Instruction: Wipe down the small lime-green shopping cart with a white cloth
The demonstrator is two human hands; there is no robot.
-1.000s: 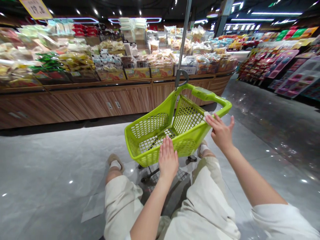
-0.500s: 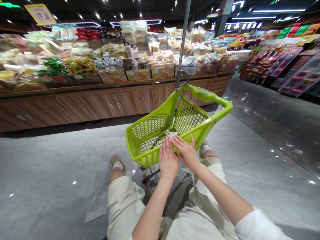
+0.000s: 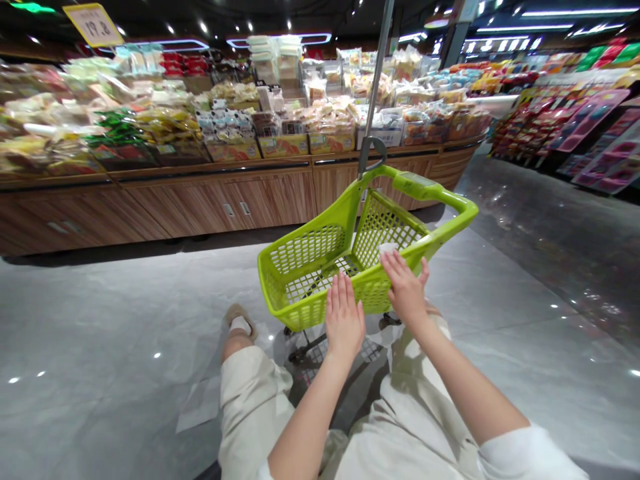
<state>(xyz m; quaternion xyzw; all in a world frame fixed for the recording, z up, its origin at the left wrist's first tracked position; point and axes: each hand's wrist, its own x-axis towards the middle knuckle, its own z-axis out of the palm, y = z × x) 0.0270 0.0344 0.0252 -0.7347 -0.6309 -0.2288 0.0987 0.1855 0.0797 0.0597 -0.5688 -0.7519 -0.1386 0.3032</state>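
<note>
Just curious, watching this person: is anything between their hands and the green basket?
Only a small white cloth, pressed by the right hand onto the rim of the green basket. The left hand lies flat directly on the near rim.

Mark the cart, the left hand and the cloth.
Cart point(image 3: 300, 257): head view, mesh side wall.
Left hand point(image 3: 344, 321): head view, back of the hand.
Cloth point(image 3: 387, 248): head view, white edge on the rim.
</note>
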